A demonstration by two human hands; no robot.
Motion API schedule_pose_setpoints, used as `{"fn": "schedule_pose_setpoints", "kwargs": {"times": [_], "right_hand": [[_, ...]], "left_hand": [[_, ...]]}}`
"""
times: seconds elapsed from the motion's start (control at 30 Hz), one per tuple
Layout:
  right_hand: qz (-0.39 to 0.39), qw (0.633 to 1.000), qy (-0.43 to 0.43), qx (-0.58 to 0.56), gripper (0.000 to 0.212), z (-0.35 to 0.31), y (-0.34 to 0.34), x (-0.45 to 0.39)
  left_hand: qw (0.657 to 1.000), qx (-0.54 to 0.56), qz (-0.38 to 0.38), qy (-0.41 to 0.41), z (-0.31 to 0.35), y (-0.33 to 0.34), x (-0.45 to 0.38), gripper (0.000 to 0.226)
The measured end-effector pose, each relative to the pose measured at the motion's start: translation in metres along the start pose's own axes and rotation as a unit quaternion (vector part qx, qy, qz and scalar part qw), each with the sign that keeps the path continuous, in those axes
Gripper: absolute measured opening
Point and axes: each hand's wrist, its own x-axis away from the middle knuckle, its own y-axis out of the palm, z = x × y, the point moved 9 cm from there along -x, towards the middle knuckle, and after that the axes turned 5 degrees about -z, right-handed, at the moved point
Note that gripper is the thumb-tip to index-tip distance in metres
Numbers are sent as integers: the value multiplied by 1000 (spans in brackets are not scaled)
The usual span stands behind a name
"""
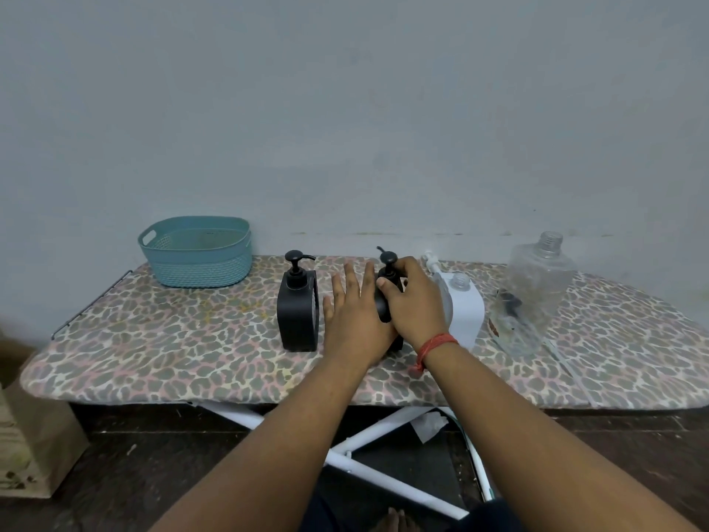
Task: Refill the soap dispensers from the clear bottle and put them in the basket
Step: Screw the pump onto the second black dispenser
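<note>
Right hand (412, 301): wrapped around the pump collar of the second black soap dispenser (388, 289), centre of frame; probably about to unscrew.
Left hand (355, 316): fingers straight and flat, pressed against that dispenser's left side, gripping nothing.
First black soap dispenser (298, 312): upright just left of the left hand, pump on.
Clear bottle (535, 297): right of frame, cap off, neck open, upright.
White-labelled bottle (462, 305): just right of the right hand, neck open.
Teal basket (197, 252): upper left on the leopard-print ironing board (172, 339), holding no dispensers.
Risk: twisting with only a flat brace could spin or tip the dispenser; right elbow swinging out could topple the open bottles.
</note>
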Motion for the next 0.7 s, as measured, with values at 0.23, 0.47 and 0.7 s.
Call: {"fn": "schedule_pose_setpoints", "kwargs": {"times": [0.23,0.47,0.7], "right_hand": [[16,1000,8,2,19,-3,-3,-1],[54,997,-23,50,27,-2,-2,5],[63,998,-17,-6,29,6,-1,11]], "left_hand": [[1000,18,-3,-7,-5,4,-1,96],[1000,25,0,-19,-8,8,-2,89],[1000,15,20,-12,-7,7,-2,80]]}}
